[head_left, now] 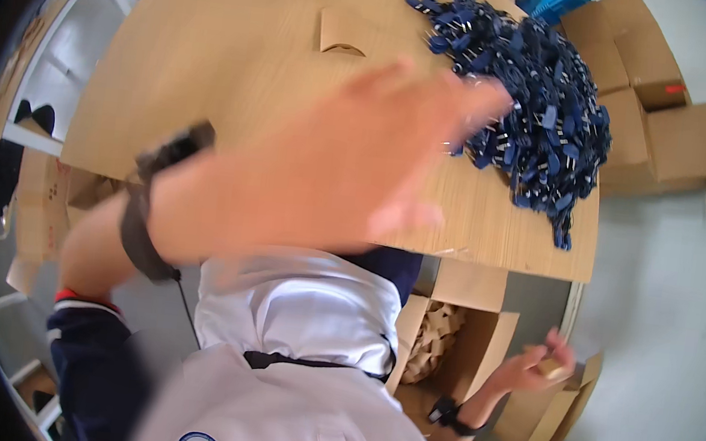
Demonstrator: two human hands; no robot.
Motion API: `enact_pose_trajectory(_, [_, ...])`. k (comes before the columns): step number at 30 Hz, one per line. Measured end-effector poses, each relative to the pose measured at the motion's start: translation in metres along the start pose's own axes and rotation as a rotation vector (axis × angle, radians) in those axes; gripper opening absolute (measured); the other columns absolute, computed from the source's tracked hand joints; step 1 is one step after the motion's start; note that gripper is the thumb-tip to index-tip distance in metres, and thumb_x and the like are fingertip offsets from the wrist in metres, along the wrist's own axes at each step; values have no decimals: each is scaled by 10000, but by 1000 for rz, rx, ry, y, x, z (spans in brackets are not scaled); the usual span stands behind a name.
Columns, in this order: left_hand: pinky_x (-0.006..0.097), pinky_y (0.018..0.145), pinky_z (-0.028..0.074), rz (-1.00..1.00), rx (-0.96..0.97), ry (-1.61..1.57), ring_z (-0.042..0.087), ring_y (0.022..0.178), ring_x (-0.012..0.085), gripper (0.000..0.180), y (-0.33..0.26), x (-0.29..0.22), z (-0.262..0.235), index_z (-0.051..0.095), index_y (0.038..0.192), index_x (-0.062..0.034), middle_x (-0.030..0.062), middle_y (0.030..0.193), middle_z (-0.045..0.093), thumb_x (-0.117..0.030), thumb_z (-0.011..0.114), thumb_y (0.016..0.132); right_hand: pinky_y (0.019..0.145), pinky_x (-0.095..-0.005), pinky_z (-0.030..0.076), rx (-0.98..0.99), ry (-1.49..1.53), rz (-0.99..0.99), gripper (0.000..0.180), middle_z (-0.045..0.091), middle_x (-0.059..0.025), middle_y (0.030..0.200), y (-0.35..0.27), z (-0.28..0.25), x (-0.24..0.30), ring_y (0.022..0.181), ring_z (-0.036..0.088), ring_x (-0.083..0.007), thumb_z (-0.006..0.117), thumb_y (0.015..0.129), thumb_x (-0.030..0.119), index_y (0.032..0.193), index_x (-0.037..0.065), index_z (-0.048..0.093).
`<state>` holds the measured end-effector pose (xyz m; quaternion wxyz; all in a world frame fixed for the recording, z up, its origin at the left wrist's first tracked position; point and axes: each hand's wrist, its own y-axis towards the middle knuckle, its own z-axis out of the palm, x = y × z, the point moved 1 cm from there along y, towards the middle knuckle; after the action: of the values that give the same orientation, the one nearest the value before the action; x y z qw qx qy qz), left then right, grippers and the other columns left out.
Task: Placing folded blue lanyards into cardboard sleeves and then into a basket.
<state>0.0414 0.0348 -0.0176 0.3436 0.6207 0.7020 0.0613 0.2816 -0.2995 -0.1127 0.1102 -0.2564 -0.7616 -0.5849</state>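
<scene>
My left hand point(325, 157) is stretched over the table, blurred by motion. Its fingers point toward a pile of dark blue cables with plugs point(545, 112), and the thumb stands apart; nothing shows in it. The fingertips overlap the pile's near left edge in the picture, and I cannot tell whether they touch it. Low at the right, beside an open carton, my right hand point(534, 367) is closed around a small tan cardboard piece point(551, 369). A flat cardboard sleeve point(341, 34) with a curved cutout lies on the table beyond my left hand.
The wooden table point(216, 51) ends just in front of my body. Below its edge stands an open carton point(491, 343) holding several folded cardboard pieces point(434, 345). Other open cartons point(639, 121) stand right of the table, near blue bins point(557, 1). A white shelf point(49, 85) is at left.
</scene>
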Motion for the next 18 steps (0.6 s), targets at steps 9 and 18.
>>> enact_pose_trajectory(9, [376,1001,393,-434,142,118,523,1148,306,546,1,171,3,431,1344,-46,145,1302,526,-227,642,873,963,-399,435,584,-209,120,607,542,-170,1295,-9,26,-16,1104,551,-348,720,762,83,1318,18,486])
enact_pose_trajectory(18, [378,1050,363,-214,298,104,479,1215,303,433,-28,139,-4,518,1203,-33,91,1319,535,-97,670,802,802,-321,464,1108,73,-1116,415,638,-33,1142,106,239,100,932,575,-203,609,776,8,1187,66,597])
